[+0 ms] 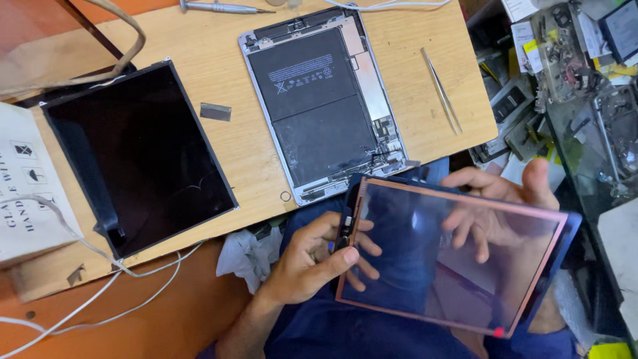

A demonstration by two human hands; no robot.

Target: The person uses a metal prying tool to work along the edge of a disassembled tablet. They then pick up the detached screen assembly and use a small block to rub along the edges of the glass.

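A see-through glass touch panel (425, 259) with a dark border and pinkish adhesive edging is held over my lap. My left hand (312, 259) grips its left edge, thumb on top and fingers underneath. My right hand (498, 206) supports it from below at the far right edge, fingers showing through the glass. On the wooden table lies an opened tablet body (322, 100) with its black battery exposed. A black display panel (139, 153) lies to its left.
Metal tweezers (442, 90) lie right of the tablet body, a screwdriver (219, 8) at the table's far edge. A small grey strip (216, 112) sits between the panels. White cables (100, 292), a cardboard box (30, 186), a white cloth (246, 256) and a cluttered parts shelf (571, 73) surround the table.
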